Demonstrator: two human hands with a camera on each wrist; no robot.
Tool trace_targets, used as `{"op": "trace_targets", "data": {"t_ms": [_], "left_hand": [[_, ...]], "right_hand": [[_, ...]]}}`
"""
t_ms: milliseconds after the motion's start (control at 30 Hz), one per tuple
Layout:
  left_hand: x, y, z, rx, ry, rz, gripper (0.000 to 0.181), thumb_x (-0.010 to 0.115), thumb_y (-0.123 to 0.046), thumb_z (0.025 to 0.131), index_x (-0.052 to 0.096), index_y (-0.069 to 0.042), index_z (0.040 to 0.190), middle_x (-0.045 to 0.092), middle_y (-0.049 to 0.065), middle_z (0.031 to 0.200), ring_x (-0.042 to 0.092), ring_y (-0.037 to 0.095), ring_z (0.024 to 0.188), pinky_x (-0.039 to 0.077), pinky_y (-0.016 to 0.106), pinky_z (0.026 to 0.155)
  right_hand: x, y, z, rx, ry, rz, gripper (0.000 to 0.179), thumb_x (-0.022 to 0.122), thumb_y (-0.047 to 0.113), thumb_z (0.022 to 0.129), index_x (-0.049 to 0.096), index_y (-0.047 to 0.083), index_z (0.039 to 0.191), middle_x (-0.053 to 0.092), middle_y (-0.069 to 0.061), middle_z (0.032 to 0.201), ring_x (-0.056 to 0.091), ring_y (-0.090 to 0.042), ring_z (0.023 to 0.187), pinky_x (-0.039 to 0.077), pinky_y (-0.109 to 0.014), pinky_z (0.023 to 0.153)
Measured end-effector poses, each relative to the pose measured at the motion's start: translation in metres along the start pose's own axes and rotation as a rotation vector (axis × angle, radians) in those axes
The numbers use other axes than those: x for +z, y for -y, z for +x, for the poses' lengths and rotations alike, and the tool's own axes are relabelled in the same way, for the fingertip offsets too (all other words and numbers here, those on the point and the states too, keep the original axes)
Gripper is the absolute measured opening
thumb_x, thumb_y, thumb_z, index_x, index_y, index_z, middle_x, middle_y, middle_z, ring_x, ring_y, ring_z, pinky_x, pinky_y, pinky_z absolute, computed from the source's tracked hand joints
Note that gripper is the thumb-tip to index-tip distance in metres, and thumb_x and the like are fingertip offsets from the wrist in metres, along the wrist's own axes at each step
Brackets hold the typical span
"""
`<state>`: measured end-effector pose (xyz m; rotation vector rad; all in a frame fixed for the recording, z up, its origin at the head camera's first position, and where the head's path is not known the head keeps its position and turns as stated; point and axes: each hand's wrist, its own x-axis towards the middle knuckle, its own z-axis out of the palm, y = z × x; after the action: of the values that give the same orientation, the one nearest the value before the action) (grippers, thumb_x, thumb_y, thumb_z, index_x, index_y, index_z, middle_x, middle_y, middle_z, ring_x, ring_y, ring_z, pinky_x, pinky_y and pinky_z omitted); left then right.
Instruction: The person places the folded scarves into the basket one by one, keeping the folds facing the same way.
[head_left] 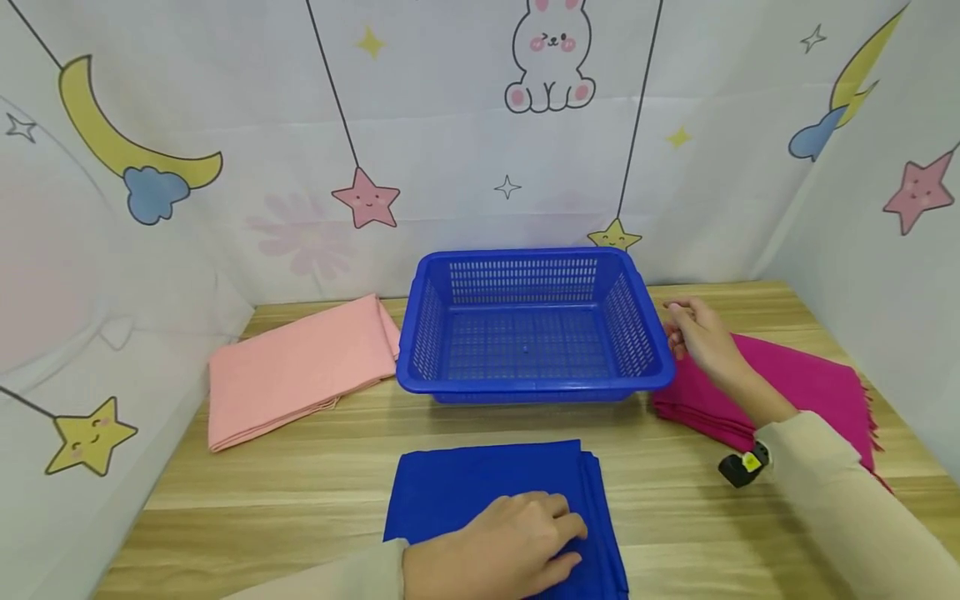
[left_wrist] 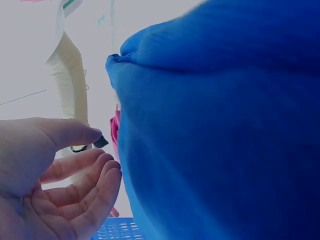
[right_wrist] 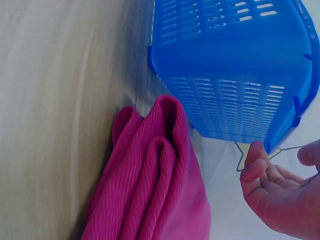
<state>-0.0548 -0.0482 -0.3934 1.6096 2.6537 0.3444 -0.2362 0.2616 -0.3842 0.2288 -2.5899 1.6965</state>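
Observation:
A folded blue cloth [head_left: 457,483] lies on the table at the front. Over it is my left hand [head_left: 517,542], its fingers loosely bent and nothing gripped; in the left wrist view the fingertips are right at the edge of the blue cloth [left_wrist: 210,130]. At the back centre stands a blue plastic basket [head_left: 532,386] with slotted walls, holding nothing. Beside its right rim my right hand [head_left: 701,337] hovers with relaxed fingers. Below that hand lies a folded magenta cloth [head_left: 810,375], whose layered folds show in the right wrist view.
A folded pink cloth [head_left: 300,367] lies on the wooden table [head_left: 300,500], left of the basket. White hangings [head_left: 450,125] printed with stars, moons and a rabbit enclose the table at the back and both sides. A dark strap [head_left: 742,468] hangs at my right wrist.

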Motion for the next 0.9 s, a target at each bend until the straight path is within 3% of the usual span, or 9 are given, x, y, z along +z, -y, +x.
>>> {"op": "trace_targets", "data": {"t_ms": [167,367,567,900], "left_hand": [[0.001,0.003,-0.004,-0.035,-0.028,-0.002,0.02,0.066,-0.028,0.098,0.071,-0.016,0.112,0.065,-0.006,0.098,0.06,0.0,0.088,0.052,0.014,0.072],[-0.001,0.009,-0.01,-0.073,-0.086,0.03,0.016,0.069,-0.026,0.095,0.071,-0.015,0.107,0.063,-0.005,0.093,0.06,0.002,0.082,0.053,0.015,0.069],[-0.003,0.015,-0.018,-0.1,-0.118,-0.018,0.016,0.07,-0.024,0.095,0.071,-0.014,0.108,0.064,-0.004,0.094,0.06,0.002,0.084,0.053,0.017,0.073],[-0.008,0.026,-0.03,-0.192,-0.152,-0.05,0.016,0.072,-0.022,0.093,0.071,-0.012,0.106,0.063,-0.003,0.093,0.059,0.003,0.08,0.053,0.021,0.07]], "right_hand": [[-0.009,-0.001,-0.011,-0.006,-0.013,-0.014,0.041,0.033,0.022,0.11,0.038,-0.016,0.125,0.062,-0.006,0.081,0.06,-0.01,0.064,0.051,-0.025,0.052],[-0.017,0.002,-0.024,0.007,-0.015,-0.108,0.045,0.036,0.026,0.11,0.039,-0.015,0.127,0.063,-0.018,0.089,0.062,-0.015,0.066,0.054,-0.031,0.056],[-0.02,0.005,-0.035,-0.004,-0.021,-0.155,0.036,0.041,0.019,0.108,0.042,-0.015,0.122,0.062,-0.022,0.09,0.061,-0.015,0.065,0.054,-0.03,0.056],[-0.025,0.002,-0.054,0.003,0.032,-0.254,0.032,0.044,0.017,0.108,0.044,-0.012,0.119,0.064,-0.017,0.088,0.063,-0.02,0.067,0.055,-0.03,0.058]]}}
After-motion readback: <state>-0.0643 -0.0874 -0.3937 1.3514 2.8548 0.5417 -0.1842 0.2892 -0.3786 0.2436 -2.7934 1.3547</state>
